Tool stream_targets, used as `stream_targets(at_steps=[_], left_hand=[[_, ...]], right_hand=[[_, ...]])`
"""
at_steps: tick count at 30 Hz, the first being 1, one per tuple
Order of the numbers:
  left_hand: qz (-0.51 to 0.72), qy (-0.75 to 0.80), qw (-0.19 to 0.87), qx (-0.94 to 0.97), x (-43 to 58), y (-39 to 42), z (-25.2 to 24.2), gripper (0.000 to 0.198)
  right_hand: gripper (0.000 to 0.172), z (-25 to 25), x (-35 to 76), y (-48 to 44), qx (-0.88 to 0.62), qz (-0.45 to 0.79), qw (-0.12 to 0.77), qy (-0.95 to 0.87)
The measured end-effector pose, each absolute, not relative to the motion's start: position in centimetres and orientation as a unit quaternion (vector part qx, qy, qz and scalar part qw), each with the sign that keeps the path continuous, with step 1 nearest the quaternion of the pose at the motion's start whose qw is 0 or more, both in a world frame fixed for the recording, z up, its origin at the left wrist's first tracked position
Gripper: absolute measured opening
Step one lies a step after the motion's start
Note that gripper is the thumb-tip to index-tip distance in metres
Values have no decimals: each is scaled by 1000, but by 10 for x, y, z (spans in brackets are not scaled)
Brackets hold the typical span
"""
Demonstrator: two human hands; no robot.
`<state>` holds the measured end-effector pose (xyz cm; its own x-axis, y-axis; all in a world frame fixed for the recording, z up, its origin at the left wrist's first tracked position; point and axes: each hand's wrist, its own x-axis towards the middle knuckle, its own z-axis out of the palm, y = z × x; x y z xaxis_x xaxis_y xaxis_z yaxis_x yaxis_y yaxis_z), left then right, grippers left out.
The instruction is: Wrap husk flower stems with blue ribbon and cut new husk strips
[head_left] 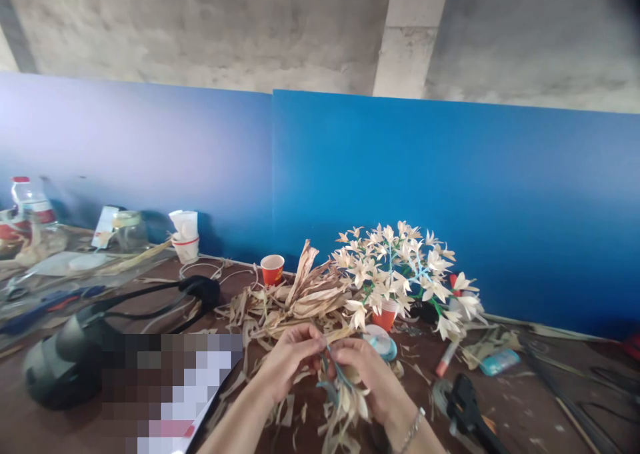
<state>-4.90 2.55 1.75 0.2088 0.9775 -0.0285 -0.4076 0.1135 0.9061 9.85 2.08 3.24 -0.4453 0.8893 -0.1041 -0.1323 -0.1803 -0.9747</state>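
Note:
My left hand [295, 354] and my right hand [367, 371] are close together over the near middle of the table, fingertips pinched around a thin blue-green stem. Below the fingers, cream petals of an artificial flower spray [353, 401] hang down. My right hand wears a bracelet. Just beyond it lies a round white and blue roll [383, 344], partly hidden. A large bunch of cream artificial flowers [390, 261] stands in a red and white paper cup [385, 314] behind my hands. Dried husks [315, 294] are heaped to its left.
Another red paper cup [273, 271] stands behind the husks. At right lie a black glue gun [473, 404], a turquoise packet [500, 362] and dark rods [560, 394]. A black strapped device [65, 367] sits at left. A blue panel [450, 187] borders the table's back.

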Motion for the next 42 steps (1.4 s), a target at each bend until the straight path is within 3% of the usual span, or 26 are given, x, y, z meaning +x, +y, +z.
stream_targets(at_steps=[2, 7, 11, 16, 23, 26, 28, 31, 34, 36, 38, 42], left_hand=[[542, 373, 626, 419, -47, 28, 16, 24], [535, 416, 569, 466, -44, 32, 11, 27], [525, 406, 576, 476, -48, 35, 9, 29], [521, 379, 599, 475, -53, 35, 10, 33], [514, 345, 583, 526, -54, 24, 25, 23], [501, 342, 581, 544, -54, 21, 30, 25], [498, 359, 565, 551, -54, 22, 30, 25], [504, 392, 534, 554, -52, 25, 26, 26], [510, 395, 525, 555, -51, 29, 21, 27], [507, 395, 535, 549, -51, 30, 20, 27], [500, 392, 556, 536, -53, 30, 20, 27], [490, 374, 595, 516, -56, 31, 19, 27]], right_hand=[[8, 33, 96, 20, -413, 553, 408, -598], [12, 33, 91, 13, -486, 114, 440, -746], [18, 31, 90, 9, -463, -21, 442, -768], [16, 32, 91, 9, -463, 54, 465, -753], [19, 40, 94, 14, -403, 620, 409, -534], [22, 43, 97, 15, -375, 703, 361, -485], [20, 45, 97, 14, -392, 652, 368, -535], [9, 43, 95, 13, -440, 445, 417, -660], [12, 39, 92, 10, -482, 218, 439, -726], [16, 38, 91, 8, -492, 133, 431, -745], [17, 38, 92, 8, -494, 115, 429, -747], [15, 39, 93, 8, -495, 199, 423, -732]])
